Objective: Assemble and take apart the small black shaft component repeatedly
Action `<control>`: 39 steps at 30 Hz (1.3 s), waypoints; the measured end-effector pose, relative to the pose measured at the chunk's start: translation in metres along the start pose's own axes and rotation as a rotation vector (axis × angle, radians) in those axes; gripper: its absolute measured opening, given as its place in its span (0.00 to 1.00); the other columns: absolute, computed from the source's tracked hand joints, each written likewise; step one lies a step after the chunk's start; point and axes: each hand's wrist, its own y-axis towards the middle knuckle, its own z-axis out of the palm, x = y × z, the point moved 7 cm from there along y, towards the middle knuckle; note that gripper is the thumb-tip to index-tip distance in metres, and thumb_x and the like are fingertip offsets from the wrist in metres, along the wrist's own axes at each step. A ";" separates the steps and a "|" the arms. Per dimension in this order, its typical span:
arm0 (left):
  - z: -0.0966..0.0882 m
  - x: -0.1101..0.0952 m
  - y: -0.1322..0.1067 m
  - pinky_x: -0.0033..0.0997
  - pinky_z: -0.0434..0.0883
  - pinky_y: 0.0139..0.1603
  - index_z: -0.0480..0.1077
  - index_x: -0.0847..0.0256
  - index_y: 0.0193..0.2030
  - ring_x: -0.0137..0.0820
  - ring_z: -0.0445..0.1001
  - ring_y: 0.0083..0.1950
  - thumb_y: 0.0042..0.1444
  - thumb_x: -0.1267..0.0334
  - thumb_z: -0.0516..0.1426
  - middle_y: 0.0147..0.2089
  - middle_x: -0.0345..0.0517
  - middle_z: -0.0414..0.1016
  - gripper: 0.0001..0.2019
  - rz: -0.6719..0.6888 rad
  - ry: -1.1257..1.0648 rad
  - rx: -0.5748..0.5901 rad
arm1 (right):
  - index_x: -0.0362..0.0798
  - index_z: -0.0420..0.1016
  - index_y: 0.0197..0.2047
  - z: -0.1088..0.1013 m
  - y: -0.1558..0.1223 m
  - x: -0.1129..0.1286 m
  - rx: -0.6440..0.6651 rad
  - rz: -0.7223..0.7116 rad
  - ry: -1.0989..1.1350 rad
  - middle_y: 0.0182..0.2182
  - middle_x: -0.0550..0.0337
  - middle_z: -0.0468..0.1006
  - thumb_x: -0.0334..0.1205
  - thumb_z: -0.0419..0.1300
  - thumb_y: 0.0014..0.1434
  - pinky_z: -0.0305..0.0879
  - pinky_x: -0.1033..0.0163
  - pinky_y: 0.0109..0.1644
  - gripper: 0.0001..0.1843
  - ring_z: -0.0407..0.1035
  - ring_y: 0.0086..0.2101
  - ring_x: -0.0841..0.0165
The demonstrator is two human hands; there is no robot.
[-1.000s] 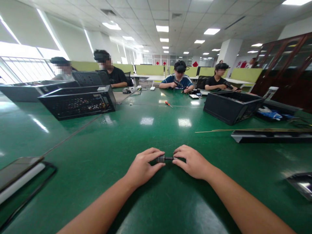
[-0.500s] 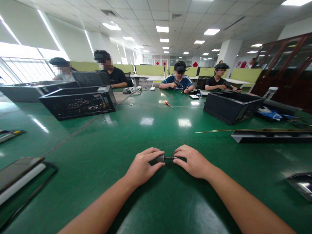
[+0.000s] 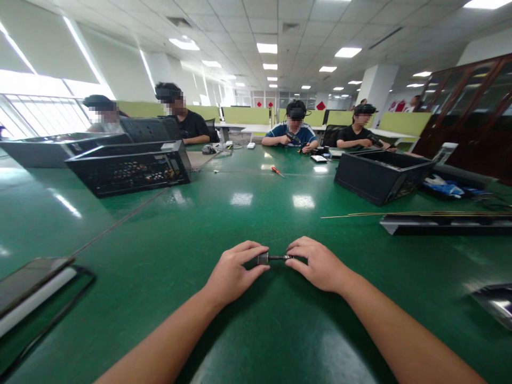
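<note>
Both my hands rest on the green table (image 3: 248, 320) near its front edge, pinching one small part between them. My left hand (image 3: 234, 273) is closed on the grey metal cylinder end of the small part (image 3: 264, 259). My right hand (image 3: 318, 264) is closed on the other end, where a thin dark shaft (image 3: 278, 258) runs out of the cylinder into my fingers. The part lies level just above the tabletop. What my right fingers cover of it is hidden.
A black computer case (image 3: 128, 168) lies at the left rear, another black case (image 3: 380, 173) at the right rear. A long black panel (image 3: 444, 224) with thin rods lies right. A phone on a tray (image 3: 32, 282) sits at the left. Several people sit across the table; a red-handled screwdriver (image 3: 276, 170) lies mid-table.
My hands and the small part have stayed almost still. A flat object that showed at the far left edge half a second ago is out of view.
</note>
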 end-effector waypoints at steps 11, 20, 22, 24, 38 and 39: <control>-0.002 0.001 0.001 0.32 0.78 0.48 0.79 0.56 0.49 0.33 0.80 0.44 0.56 0.65 0.65 0.45 0.45 0.81 0.13 -0.006 0.004 -0.013 | 0.49 0.81 0.45 -0.002 -0.001 -0.004 -0.014 0.012 -0.003 0.44 0.53 0.81 0.42 0.59 0.68 0.67 0.55 0.55 0.11 0.71 0.46 0.62; -0.003 0.001 0.001 0.32 0.79 0.47 0.79 0.56 0.48 0.33 0.81 0.43 0.55 0.65 0.65 0.45 0.46 0.81 0.13 -0.011 0.018 -0.026 | 0.48 0.82 0.45 -0.002 0.000 -0.006 -0.007 0.002 -0.034 0.45 0.52 0.81 0.43 0.58 0.68 0.67 0.54 0.55 0.12 0.72 0.47 0.62; -0.003 0.001 0.002 0.32 0.79 0.47 0.79 0.56 0.48 0.33 0.80 0.43 0.55 0.65 0.65 0.45 0.46 0.81 0.13 -0.010 0.016 -0.023 | 0.48 0.82 0.45 -0.002 0.000 -0.006 -0.008 0.001 -0.034 0.45 0.52 0.81 0.43 0.58 0.68 0.67 0.54 0.55 0.12 0.72 0.47 0.62; -0.003 0.002 0.001 0.32 0.79 0.47 0.79 0.56 0.48 0.33 0.80 0.43 0.55 0.65 0.65 0.45 0.45 0.81 0.13 -0.015 0.012 -0.024 | 0.48 0.82 0.45 -0.002 0.000 -0.006 -0.008 0.004 -0.031 0.45 0.53 0.81 0.43 0.58 0.68 0.67 0.54 0.55 0.12 0.72 0.47 0.62; -0.009 0.007 0.003 0.31 0.77 0.48 0.79 0.56 0.48 0.33 0.80 0.44 0.56 0.62 0.65 0.45 0.44 0.81 0.13 -0.046 0.028 -0.031 | 0.48 0.82 0.45 -0.004 0.000 -0.013 0.018 0.041 -0.052 0.46 0.53 0.80 0.42 0.60 0.67 0.66 0.53 0.57 0.11 0.71 0.48 0.61; -0.011 0.008 0.004 0.32 0.77 0.49 0.79 0.56 0.48 0.33 0.80 0.44 0.56 0.61 0.65 0.45 0.44 0.81 0.13 -0.058 0.034 -0.039 | 0.48 0.82 0.45 -0.003 0.000 -0.015 0.022 0.048 -0.056 0.46 0.53 0.80 0.42 0.60 0.66 0.66 0.53 0.57 0.10 0.71 0.48 0.61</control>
